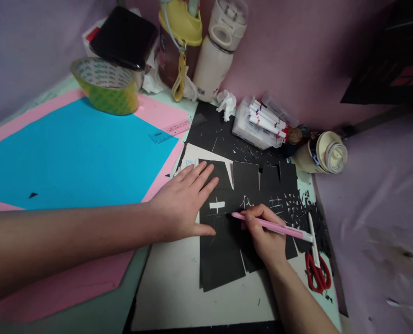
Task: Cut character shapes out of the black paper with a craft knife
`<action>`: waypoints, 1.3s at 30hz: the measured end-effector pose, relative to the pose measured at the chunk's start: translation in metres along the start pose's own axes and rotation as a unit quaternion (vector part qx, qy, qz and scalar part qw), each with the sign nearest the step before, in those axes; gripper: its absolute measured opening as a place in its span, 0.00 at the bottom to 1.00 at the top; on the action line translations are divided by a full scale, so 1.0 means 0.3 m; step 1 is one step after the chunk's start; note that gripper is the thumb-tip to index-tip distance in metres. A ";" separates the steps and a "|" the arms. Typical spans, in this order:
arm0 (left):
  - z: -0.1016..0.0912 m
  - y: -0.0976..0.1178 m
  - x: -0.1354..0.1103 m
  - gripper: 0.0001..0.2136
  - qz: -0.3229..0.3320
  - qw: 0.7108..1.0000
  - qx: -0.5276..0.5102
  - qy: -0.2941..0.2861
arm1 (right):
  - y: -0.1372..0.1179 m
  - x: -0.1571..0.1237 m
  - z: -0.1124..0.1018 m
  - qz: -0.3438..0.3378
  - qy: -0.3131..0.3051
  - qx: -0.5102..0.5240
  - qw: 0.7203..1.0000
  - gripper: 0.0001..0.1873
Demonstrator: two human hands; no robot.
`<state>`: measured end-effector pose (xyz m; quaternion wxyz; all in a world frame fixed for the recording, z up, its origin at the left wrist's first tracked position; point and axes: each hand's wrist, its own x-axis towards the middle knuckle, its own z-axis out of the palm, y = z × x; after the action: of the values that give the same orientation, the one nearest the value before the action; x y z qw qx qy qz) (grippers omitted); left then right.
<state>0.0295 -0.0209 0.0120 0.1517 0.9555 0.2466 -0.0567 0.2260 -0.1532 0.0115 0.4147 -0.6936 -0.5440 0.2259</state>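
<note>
Left forearm (pixel 70 239) is slanting from eight o'clock, the left hand (pixel 181 204) resting splayed, empty, on black paper (pixel 222 264), the right hand's grip (pixel 267 234) pinching a pink pen (pixel 279 227).

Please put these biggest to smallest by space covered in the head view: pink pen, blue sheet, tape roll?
1. Blue sheet
2. Tape roll
3. Pink pen, long but thin
</note>
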 end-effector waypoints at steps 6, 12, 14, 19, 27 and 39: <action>0.003 -0.001 -0.001 0.51 0.003 1.000 -0.006 0.005 | -0.063 -0.012 0.055 -0.045 -0.072 0.029 0.996 0.04; -0.003 -0.001 0.001 0.50 0.002 1.000 -0.011 0.000 | -0.083 0.003 0.076 -0.058 -0.074 0.017 0.995 0.04; -0.005 0.001 0.000 0.50 0.002 1.000 -0.011 -0.002 | -0.080 0.003 0.075 -0.056 -0.078 0.016 0.995 0.04; -0.004 0.002 -0.001 0.49 0.002 1.000 -0.011 0.000 | -0.079 0.002 0.077 -0.045 -0.082 0.023 0.995 0.04; 0.000 0.001 -0.002 0.49 0.002 1.000 -0.006 0.009 | -0.081 0.003 0.079 -0.035 -0.088 0.029 0.995 0.04; 0.003 0.001 0.001 0.50 0.002 1.000 -0.002 0.009 | -0.085 0.007 0.074 -0.032 -0.074 -0.006 0.997 0.05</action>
<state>0.0299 -0.0212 0.0110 0.1518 0.9560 0.2466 -0.0477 0.1953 -0.1422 0.0203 0.3762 -0.6593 -0.5967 0.2603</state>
